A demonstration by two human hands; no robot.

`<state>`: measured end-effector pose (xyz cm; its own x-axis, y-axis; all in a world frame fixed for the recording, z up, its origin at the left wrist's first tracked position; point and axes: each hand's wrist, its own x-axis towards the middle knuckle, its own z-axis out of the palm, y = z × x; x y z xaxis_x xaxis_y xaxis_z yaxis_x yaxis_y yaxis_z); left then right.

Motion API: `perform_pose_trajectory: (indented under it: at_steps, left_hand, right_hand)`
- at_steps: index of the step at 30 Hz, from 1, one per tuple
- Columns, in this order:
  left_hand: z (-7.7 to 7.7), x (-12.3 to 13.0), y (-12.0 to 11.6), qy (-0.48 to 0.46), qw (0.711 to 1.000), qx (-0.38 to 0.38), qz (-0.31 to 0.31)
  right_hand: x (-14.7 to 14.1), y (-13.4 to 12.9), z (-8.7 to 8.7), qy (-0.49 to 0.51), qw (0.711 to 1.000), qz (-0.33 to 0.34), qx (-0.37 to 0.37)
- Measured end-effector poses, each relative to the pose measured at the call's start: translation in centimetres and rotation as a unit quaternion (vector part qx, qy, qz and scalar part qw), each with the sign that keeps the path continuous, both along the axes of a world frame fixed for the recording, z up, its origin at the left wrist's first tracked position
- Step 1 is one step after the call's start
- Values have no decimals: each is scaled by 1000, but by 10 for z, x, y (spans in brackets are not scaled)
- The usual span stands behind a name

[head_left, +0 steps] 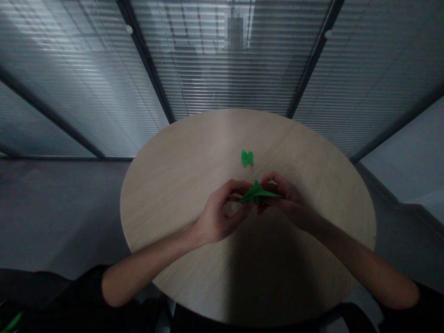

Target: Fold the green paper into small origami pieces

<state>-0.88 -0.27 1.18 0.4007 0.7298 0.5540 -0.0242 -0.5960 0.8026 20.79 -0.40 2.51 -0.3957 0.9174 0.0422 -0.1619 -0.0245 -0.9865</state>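
Head view looks down past slatted blinds (222,78) behind glass partitions onto a round wood-grain bench (166,185), with grey floor (58,208) on either side of it. Two bare forearms reach in from dark sleeves (83,289) over the near edge of the bench. The left hand (222,212) and the right hand (287,201) come together near the middle of the bench, apparently lifted above its surface, fingers curled inward. Between them they clamp a folded green paper (256,193), its thin point jutting out toward the right hand; exactly where each fingertip grips is hard to tell. Just beyond the hands, and apart from them, a small two-lobed green origami piece (247,157) lies on the bench. The work in hand looks like shaping the folds of the paper between the fingers, and this calls for an even pinch so that the creases stay aligned and the thin point does not crumple.
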Motion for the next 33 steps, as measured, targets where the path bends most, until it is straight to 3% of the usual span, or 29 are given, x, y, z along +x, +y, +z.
perform_pose_trajectory:
  at_steps: [15,21,24,31,33]
  left_hand:
    - [-3,0,1,-5,1000,31,-3]
    - [-3,-3,3,35,996,84,19]
    - [-2,-4,4,42,992,116,20]
    - [0,-3,4,61,991,112,-33]
    - [1,-3,3,59,991,114,-23]
  right_hand:
    - [-2,2,-12,-10,997,5,72]
    - [-5,-1,-11,-55,986,-67,140]
    - [-6,-3,-11,-69,983,-61,162]
    - [-7,-6,-11,-61,988,-27,139]
    - [-8,-7,-11,-60,989,-23,130]
